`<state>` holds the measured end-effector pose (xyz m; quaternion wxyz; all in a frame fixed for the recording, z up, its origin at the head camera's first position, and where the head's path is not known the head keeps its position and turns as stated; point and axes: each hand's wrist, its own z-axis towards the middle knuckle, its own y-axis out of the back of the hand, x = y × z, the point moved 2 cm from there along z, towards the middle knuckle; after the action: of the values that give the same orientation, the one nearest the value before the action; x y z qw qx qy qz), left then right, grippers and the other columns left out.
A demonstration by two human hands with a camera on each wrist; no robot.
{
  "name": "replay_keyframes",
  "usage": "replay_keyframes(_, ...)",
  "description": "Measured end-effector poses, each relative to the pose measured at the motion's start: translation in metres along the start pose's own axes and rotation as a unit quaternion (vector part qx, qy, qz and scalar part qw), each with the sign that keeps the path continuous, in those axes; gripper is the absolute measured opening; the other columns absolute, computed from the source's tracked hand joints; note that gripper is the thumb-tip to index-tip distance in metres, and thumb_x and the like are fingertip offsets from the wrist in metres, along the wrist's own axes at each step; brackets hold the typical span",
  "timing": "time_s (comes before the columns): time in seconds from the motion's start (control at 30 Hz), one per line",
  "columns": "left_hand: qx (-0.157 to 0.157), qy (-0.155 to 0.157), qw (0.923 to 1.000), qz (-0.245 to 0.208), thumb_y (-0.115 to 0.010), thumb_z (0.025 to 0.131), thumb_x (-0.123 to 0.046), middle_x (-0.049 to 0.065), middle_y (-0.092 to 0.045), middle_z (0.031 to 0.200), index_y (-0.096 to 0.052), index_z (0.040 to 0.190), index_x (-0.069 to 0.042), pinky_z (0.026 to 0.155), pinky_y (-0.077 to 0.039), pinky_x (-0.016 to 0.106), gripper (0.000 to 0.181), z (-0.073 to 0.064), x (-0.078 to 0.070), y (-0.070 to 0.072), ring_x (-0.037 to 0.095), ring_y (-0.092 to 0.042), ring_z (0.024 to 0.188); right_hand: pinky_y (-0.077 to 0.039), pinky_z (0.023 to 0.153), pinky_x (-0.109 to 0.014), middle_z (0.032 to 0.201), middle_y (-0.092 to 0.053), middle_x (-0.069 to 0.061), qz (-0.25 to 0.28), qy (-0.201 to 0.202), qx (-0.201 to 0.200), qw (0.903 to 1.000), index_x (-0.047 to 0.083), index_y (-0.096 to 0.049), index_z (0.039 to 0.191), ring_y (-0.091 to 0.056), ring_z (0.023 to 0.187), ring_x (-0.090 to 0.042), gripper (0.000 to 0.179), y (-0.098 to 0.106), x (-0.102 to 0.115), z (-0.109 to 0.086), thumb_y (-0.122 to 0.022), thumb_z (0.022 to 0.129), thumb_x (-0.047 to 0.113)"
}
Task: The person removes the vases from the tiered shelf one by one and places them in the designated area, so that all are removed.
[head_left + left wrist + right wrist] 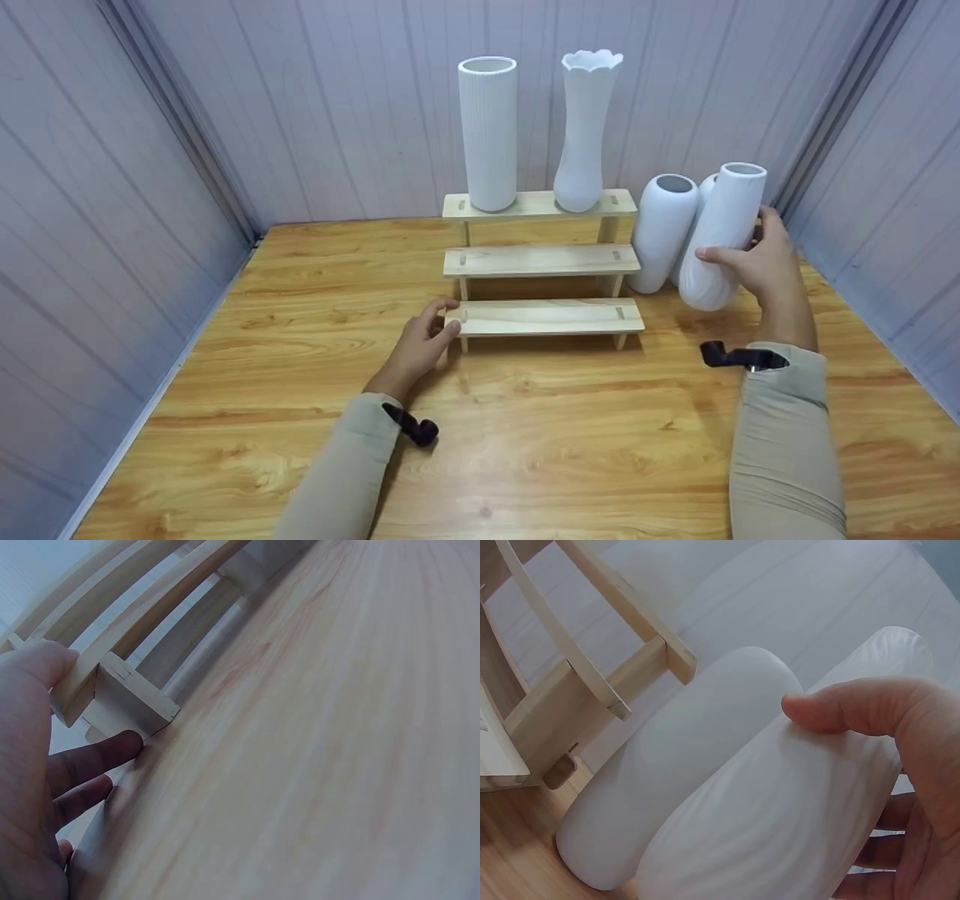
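Observation:
My right hand (pixel 772 259) grips a white vase (pixel 724 240) with swirling ridges, thumb across its near side and fingers behind. That vase leans to the right; whether its base touches the table cannot be told. A smooth white vase (pixel 664 232) stands just left of it, and another white vase (pixel 705 191) is mostly hidden behind. My left hand (pixel 416 341) holds the left end of the lowest board of a three-step wooden stand (pixel 544 317); in the left wrist view the thumb lies against the board (pixel 82 682), with other fingers near the leg.
On the stand's top step are a ribbed cylindrical vase (pixel 489 135) and a scallop-rimmed vase (pixel 587 135). The middle step (pixel 536 260) lies below them. Panelled walls (pixel 337 112) enclose the wood-grain table (pixel 525 450) at the back and both sides.

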<state>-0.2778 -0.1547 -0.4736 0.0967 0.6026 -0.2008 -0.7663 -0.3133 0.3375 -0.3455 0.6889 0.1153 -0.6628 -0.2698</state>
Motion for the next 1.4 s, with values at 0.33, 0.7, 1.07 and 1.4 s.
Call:
replay_keyframes(0.33, -0.003, 0.005, 1.0, 0.002, -0.06, 0.103, -0.021, 0.013, -0.072, 0.108, -0.055, 0.135, -0.018, 0.09, -0.05, 0.044, 0.033, 0.004, 0.005, 0.0, 0.023, -0.068, 0.1, -0.032, 0.11, -0.064, 0.163, -0.024, -0.022, 0.017, -0.007, -0.003, 0.9998, 0.014, -0.009, 0.162, -0.03, 0.146, -0.044, 0.121, 0.003, -0.004, 0.004, -0.09, 0.076, 0.038)
replay_keyframes(0.7, -0.002, 0.01, 0.9999, 0.004, -0.059, 0.103, -0.021, 0.015, -0.071, 0.112, -0.055, 0.136, -0.019, 0.093, -0.05, 0.046, 0.033, 0.001, 0.006, -0.002, 0.025, -0.067, 0.105, -0.034, 0.109, -0.064, 0.16, -0.027, -0.025, 0.021, -0.003, 0.0, 0.9998, 0.012, -0.011, 0.161, -0.033, 0.143, -0.044, 0.118, 0.005, -0.01, 0.003, -0.09, 0.076, 0.035)
replay_keyframes(1.07, -0.001, 0.007, 1.0, -0.001, -0.059, 0.103, -0.02, 0.014, -0.072, 0.11, -0.055, 0.136, -0.018, 0.092, -0.05, 0.043, 0.033, 0.002, 0.006, -0.002, 0.024, -0.068, 0.101, -0.035, 0.108, -0.065, 0.159, -0.029, -0.026, 0.022, -0.012, -0.005, 0.9997, 0.012, -0.011, 0.162, -0.034, 0.141, -0.045, 0.117, 0.008, -0.019, 0.005, -0.089, 0.078, 0.034)
replay_keyframes(1.4, -0.008, 0.006, 0.9999, 0.002, -0.06, 0.103, -0.021, 0.014, -0.071, 0.109, -0.056, 0.135, -0.02, 0.093, -0.05, 0.047, 0.033, 0.001, 0.006, -0.001, 0.026, -0.068, 0.101, -0.033, 0.11, -0.063, 0.161, -0.025, -0.024, 0.03, -0.026, -0.005, 0.9992, 0.015, -0.008, 0.163, -0.032, 0.142, -0.044, 0.121, 0.015, -0.024, 0.004, -0.09, 0.076, 0.037)
